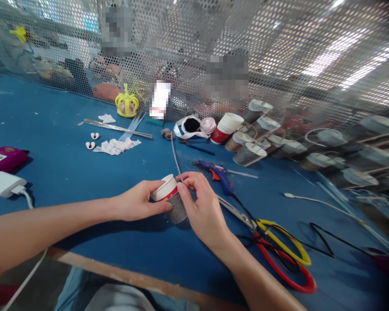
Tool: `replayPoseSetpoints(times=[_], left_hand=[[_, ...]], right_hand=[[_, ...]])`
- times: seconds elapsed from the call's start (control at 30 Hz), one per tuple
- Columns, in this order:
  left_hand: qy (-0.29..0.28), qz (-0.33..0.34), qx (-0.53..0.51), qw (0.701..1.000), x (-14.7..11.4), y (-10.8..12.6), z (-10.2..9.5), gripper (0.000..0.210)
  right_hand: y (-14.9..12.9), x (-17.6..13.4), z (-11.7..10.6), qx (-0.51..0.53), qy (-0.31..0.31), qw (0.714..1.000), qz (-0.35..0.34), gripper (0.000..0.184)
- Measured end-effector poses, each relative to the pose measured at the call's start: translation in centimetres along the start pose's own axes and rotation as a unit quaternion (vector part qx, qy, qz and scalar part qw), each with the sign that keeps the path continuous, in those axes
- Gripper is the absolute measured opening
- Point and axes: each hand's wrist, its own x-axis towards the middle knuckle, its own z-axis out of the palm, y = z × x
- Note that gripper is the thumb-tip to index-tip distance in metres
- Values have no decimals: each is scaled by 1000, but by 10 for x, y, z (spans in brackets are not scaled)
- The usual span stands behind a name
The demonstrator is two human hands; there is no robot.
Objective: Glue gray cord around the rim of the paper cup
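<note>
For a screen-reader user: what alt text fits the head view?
Two bare hands hold a paper cup over a blue table; the right hand pinches a grey ribbon against it. Scissors and a glue gun lie to the right.

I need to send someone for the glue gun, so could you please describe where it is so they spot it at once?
On the blue table, look just beyond the right hand that holds the paper cup. The glue gun lies there, next to the yellow and red scissors; it alone is blue with an orange trigger.

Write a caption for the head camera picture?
Two hands wrap grey ribbon around a paper cup on a blue table.
</note>
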Motion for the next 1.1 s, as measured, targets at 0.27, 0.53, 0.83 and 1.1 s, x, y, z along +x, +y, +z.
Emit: replayPoseSetpoints(times=[0.27, 0.53, 0.83, 1.1], left_hand=[[0, -9, -16, 1000, -1, -3, 2, 17], [-17, -63, -105, 992, -1, -3, 2, 14], [-35, -53, -89, 994, 1, -2, 2, 13], [-75, -32, -44, 996, -1, 4, 0, 12]], right_hand=[[5, -5, 10, -1, -28, 999, 31, 8], [3, -6, 12, -49, -23, 999, -1, 10], [0, -3, 8, 5, -47, 997, 55, 12], [2, 33, -6, 149, -82, 969, 181, 13]])
